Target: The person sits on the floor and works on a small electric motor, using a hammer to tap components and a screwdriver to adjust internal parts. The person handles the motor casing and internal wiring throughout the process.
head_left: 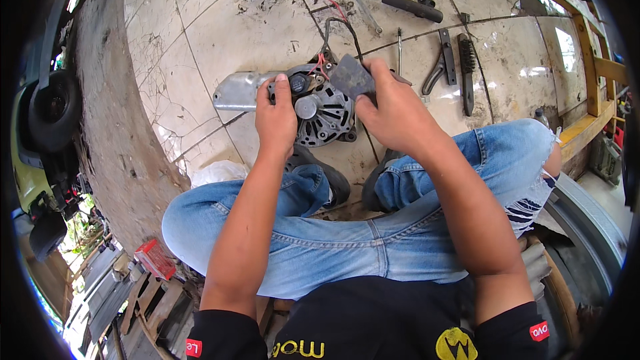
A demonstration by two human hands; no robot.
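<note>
On the tiled floor between my feet sits a grey, vented metal motor unit that looks like an alternator (pixel 325 120), with red and black wires (pixel 321 60) at its far side. My left hand (pixel 275 120) grips its left side, thumb on top. In my right hand (pixel 397 107), a dark grey, flat, roughly square piece (pixel 352 77) is pinched between thumb and fingers, above the unit's right side. Whether this piece touches the unit, I cannot tell. A silver metal plate with a rounded end (pixel 235 91) lies beside my left hand, partly hidden by it.
Right of the unit lie a wire brush (pixel 467 70), a dark flat bar (pixel 447 57), a curved-handled tool (pixel 435 77) and a thin metal rod (pixel 400 50). A black-handled tool (pixel 412 8) lies farther off. A yellow frame (pixel 590 67) borders the right; a dirt strip (pixel 123 120) the left.
</note>
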